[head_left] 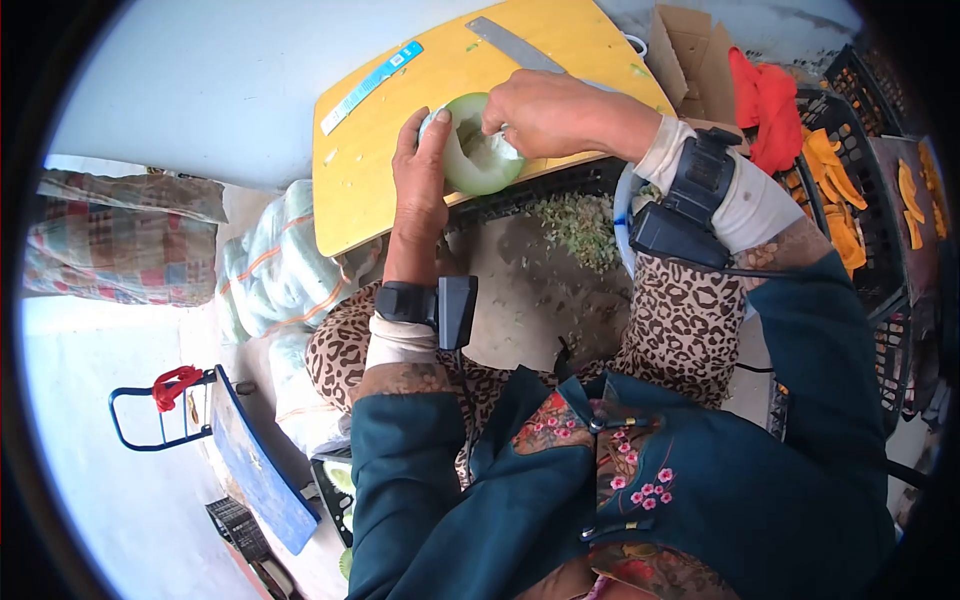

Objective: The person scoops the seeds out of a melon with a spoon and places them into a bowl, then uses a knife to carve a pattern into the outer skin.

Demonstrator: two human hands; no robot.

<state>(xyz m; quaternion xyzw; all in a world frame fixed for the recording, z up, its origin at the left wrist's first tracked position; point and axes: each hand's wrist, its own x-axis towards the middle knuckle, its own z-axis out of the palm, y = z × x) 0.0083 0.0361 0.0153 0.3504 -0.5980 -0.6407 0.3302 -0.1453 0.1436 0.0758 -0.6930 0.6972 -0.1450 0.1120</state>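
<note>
A pale green melon-like gourd (485, 181) with a hollowed, whitish inside rests at the near edge of a yellow board (345, 215). My left hand (421, 165) grips its left side, thumb on the rim. My right hand (548, 112) is curled with its fingertips at the hollow; whatever they hold is hidden. Beyond it on the board lies a flat metal blade (512, 43), partly covered by that hand. A blue and white strip (372, 88) lies toward the board's left side.
Green scraps (585, 228) lie on the floor below the board, beside a white basin rim (622, 215). At right are a cardboard box (690, 65), a red cloth (768, 110) and black crates with orange slices (835, 175). Sacks (285, 260) and a blue hand cart (250, 450) stand at left.
</note>
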